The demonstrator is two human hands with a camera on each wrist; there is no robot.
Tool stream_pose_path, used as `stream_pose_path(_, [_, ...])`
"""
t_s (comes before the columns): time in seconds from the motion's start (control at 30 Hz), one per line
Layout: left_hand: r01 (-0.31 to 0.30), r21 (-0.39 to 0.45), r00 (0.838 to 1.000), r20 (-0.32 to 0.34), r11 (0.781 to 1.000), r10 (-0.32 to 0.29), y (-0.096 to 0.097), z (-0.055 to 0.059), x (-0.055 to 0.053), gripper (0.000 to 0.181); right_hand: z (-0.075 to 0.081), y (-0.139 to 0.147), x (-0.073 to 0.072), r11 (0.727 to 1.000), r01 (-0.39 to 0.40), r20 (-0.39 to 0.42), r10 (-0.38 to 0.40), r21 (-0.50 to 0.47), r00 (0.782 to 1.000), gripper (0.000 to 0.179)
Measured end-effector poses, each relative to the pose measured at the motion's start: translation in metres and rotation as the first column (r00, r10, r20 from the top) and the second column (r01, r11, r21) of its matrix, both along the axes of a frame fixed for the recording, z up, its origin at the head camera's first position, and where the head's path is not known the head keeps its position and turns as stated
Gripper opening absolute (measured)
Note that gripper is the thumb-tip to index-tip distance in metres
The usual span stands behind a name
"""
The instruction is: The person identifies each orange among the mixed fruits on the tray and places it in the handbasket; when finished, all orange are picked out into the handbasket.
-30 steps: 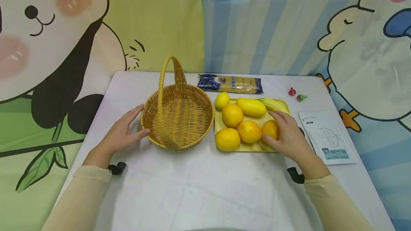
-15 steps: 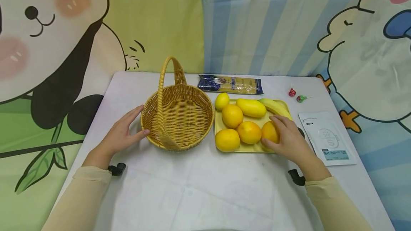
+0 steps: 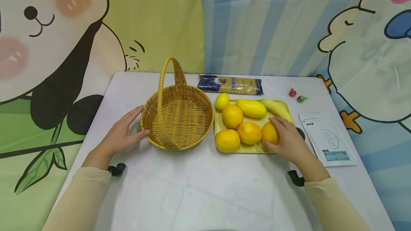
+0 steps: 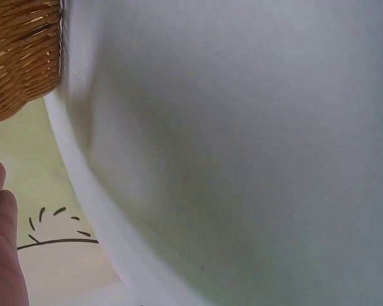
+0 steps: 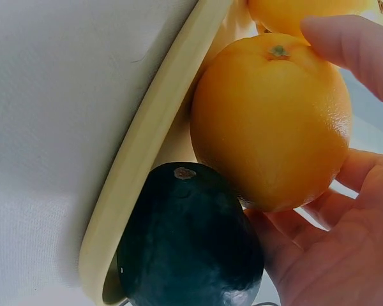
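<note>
A round wicker basket with a tall handle stands left of centre. My left hand is beside its left rim, fingers spread, thumb at the near-left side; the left wrist view shows only part of that hand, below the wicker. To the right, my right hand holds an orange at the right end of a yellow tray, thumb on one side and fingers curled round the other. A dark green avocado lies against the orange, mostly hidden by the hand in the head view.
Also on the tray are a banana, a mango-like yellow fruit, a lemon and several orange-yellow fruits. Behind lies a pasta packet. Two lollipops and a white pouch are at the right.
The right hand's fingers have come down from near the banana and drawn in round the orange. The left hand and basket stay where they were.
</note>
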State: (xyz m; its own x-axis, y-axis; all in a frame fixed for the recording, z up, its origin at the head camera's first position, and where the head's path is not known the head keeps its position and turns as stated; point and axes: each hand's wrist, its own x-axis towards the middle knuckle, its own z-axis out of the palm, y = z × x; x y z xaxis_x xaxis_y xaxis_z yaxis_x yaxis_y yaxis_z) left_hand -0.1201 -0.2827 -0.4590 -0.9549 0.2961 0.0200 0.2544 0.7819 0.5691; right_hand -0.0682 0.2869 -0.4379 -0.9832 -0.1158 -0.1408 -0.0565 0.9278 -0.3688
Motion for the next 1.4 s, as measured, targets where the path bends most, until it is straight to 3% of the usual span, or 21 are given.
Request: stream_pose_path(1.4, [-0.007,0.025,1.000,-0.004,1.000,0.007,-0.001,-0.004,-0.002,0.096,0.015,0.003,-0.004,0.999,0.016,0.019,-0.016,-0.048,1.000,0.085])
